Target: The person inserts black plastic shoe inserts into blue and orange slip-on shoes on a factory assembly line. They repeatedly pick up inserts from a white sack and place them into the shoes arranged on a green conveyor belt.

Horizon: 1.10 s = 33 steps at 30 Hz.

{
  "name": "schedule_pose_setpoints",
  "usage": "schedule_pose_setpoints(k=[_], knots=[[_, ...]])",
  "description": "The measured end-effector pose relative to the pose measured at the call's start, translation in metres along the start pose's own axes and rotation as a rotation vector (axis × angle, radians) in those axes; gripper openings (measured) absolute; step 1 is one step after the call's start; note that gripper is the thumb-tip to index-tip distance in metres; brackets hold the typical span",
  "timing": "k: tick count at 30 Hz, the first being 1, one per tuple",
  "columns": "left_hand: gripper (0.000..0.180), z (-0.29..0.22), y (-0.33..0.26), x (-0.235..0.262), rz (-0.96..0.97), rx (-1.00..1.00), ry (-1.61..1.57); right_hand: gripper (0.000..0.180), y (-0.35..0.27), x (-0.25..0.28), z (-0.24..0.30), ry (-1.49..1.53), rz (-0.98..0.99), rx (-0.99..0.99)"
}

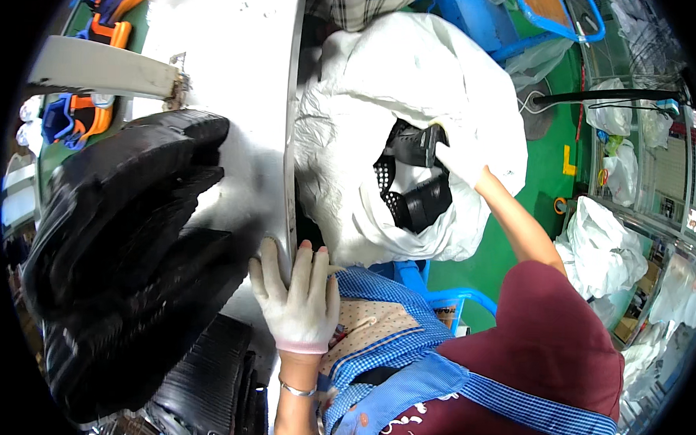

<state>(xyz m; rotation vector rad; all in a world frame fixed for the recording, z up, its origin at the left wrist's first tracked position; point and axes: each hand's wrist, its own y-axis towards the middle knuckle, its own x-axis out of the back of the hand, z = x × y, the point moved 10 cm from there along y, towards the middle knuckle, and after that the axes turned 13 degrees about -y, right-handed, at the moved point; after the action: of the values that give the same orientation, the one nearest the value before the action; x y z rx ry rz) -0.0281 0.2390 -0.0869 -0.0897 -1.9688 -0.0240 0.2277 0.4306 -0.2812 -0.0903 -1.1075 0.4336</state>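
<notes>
My left hand (295, 296), in a white glove, lies with fingers outstretched on the edge of the white table (252, 99). To its left, a big heap of black ribbed, shiny pieces (126, 217) rests on the tabletop. My right hand (463, 162), also gloved in white, reaches into the mouth of a large white sack (422, 70). It grips a black flat piece (416, 145) at its right end; some fingers are hidden behind it. Below that, inside the sack, lie more black pieces (427, 203), some dotted with holes. Their exact kind cannot be made out.
A pale machine arm (108, 67) juts over the table's left side. Blue and orange items (79, 120) lie beyond it. Blue metal frames (468, 298) stand near the sack. White plastic bags (604, 246) and wire shelving line the right. Someone's checked clothing (363, 5) shows behind the sack.
</notes>
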Motion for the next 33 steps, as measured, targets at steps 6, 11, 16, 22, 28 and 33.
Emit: schedule_pose_setpoints(k=[6, 11, 16, 22, 28, 33], knots=[[0.039, 0.009, -0.014, -0.004, -0.023, -0.020, -0.107, 0.039, -0.049, 0.133, 0.161, 0.673, -0.147, 0.227], [0.034, 0.000, -0.039, -0.002, -0.023, -0.089, -0.133, 0.041, -0.068, 0.231, 0.277, 0.852, -0.420, 0.569], [0.035, -0.016, -0.085, 0.038, -0.084, -0.073, -0.268, 0.046, -0.081, 0.268, 0.398, 0.484, -0.679, 0.908], [0.029, -0.013, -0.142, 0.066, -0.183, 0.104, -0.555, 0.038, -0.086, 0.252, 0.472, 0.314, -0.594, 1.224], [0.026, -0.015, -0.181, 0.075, -0.182, 0.332, -0.548, 0.053, -0.094, 0.230, 0.489, -0.120, -0.446, 1.379], [0.027, -0.023, -0.196, 0.086, -0.174, 0.317, -0.548, 0.046, -0.088, 0.207, 0.498, -0.289, -0.371, 1.401]])
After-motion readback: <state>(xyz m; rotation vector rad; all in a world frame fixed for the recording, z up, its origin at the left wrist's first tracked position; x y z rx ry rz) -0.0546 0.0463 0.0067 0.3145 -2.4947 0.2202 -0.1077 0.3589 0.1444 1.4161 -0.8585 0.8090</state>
